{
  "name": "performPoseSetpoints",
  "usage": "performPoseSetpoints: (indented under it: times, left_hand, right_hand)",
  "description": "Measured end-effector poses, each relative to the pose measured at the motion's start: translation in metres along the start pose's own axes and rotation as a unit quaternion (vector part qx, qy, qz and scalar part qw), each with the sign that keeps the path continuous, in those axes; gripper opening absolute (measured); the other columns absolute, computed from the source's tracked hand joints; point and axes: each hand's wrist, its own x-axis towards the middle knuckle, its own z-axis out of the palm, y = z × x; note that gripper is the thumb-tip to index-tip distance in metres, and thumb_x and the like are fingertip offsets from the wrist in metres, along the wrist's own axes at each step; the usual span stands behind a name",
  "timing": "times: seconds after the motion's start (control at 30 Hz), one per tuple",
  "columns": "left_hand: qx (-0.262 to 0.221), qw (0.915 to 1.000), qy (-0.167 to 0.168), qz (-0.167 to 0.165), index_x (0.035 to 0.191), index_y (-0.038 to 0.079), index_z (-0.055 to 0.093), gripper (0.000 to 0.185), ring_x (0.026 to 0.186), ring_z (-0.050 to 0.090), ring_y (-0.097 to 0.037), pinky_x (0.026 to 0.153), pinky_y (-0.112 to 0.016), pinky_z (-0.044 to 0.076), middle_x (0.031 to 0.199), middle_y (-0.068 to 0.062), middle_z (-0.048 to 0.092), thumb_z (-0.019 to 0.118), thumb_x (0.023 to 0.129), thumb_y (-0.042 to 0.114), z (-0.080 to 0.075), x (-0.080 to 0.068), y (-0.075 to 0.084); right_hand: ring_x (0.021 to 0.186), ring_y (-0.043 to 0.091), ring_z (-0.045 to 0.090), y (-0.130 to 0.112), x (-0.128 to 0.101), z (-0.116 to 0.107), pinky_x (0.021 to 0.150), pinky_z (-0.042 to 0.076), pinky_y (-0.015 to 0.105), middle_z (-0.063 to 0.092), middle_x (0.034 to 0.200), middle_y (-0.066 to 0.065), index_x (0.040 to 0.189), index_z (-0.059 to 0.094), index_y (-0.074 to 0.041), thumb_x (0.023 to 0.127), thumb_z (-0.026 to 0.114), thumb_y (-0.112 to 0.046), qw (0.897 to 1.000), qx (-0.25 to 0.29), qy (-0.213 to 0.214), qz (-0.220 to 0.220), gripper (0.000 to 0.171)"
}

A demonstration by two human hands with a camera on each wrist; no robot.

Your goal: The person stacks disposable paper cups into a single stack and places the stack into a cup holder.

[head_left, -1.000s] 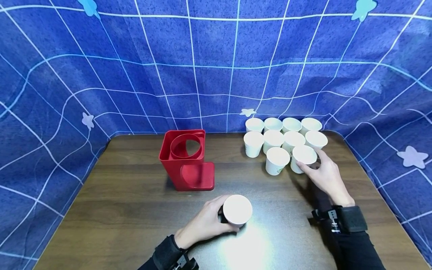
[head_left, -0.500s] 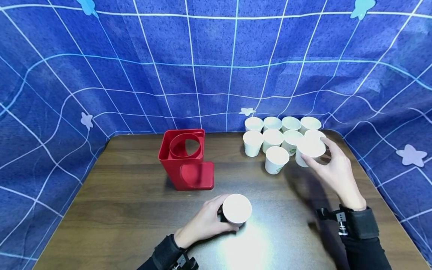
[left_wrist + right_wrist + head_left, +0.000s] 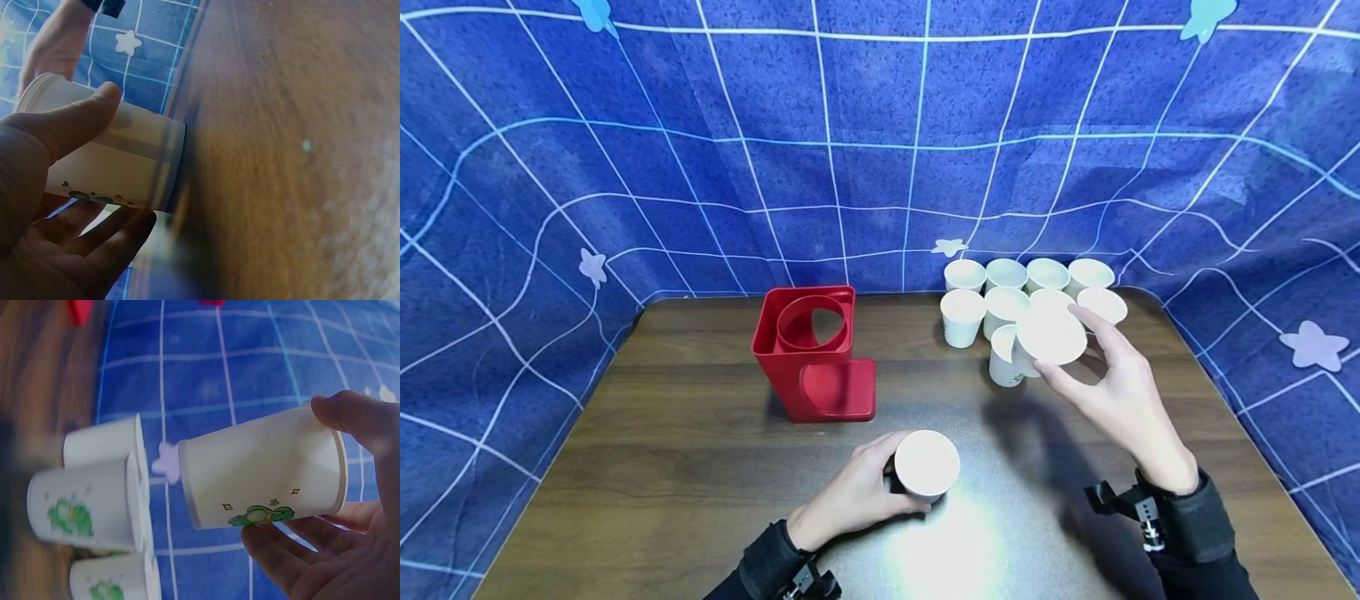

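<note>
My left hand (image 3: 865,492) grips a white paper cup (image 3: 927,465) by its side, low over the front middle of the table. In the left wrist view that cup (image 3: 119,150) shows a green print, its base close to the wood. My right hand (image 3: 1120,392) holds another paper cup (image 3: 1051,329) near its rim, raised above the table in front of the other cups. The right wrist view shows this cup (image 3: 262,472) with a green print, thumb at the rim and fingers beneath. Behind it stands a group of white paper cups (image 3: 962,321), one partly hidden by the held cup.
A red plastic holder (image 3: 805,358) with a round ring on top and a flat foot stands at the back left of the wooden table (image 3: 700,500). A blue curtain (image 3: 880,167) with white lines and stars encloses the table's back and sides.
My right hand has lifted a cup from the front of the group, then carried it leftward, over the neighbouring front cup. The left hand and its cup have stayed in place.
</note>
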Motion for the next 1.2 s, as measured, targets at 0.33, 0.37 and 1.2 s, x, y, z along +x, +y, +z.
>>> performPoseSetpoints:
  times: [0.33, 0.37, 1.2]
  left_hand:
    - [0.006, 1.0, 0.004, 0.005, 0.14, 0.023, 0.059, 0.081, 0.121, 0.063, -0.01, 0.107, -0.034, 0.052, 0.131, 0.008, 0.067, 0.098, 0.069, 0.024, 0.0, 0.0, -0.001]
    - [0.007, 0.9999, 0.005, 0.006, 0.14, 0.023, 0.059, 0.081, 0.121, 0.063, -0.01, 0.107, -0.034, 0.052, 0.131, 0.008, 0.067, 0.098, 0.068, 0.024, 0.0, 0.0, -0.001]
    - [0.029, 0.9993, 0.002, 0.025, 0.144, 0.022, 0.053, 0.087, 0.12, 0.061, -0.01, 0.106, -0.034, 0.053, 0.13, 0.006, 0.065, 0.098, 0.069, 0.026, 0.001, 0.0, -0.004]
  right_hand:
    - [0.12, -0.001, 0.058, -0.029, -0.014, 0.023, 0.097, 0.052, 0.013, 0.062, 0.139, 0.011, 0.146, 0.054, -0.007, 0.074, 0.089, 0.002, 0.99, 0.058, -0.11, -0.072, 0.081]
    - [0.121, 0.0, 0.058, -0.03, -0.015, 0.026, 0.097, 0.052, 0.014, 0.062, 0.139, 0.01, 0.146, 0.054, -0.007, 0.074, 0.09, 0.001, 0.988, 0.063, -0.123, -0.074, 0.081]
    - [0.124, 0.012, 0.061, -0.043, -0.035, 0.06, 0.1, 0.057, 0.033, 0.061, 0.14, -0.001, 0.147, 0.051, -0.013, 0.084, 0.086, -0.017, 0.941, 0.144, -0.292, -0.092, 0.072]
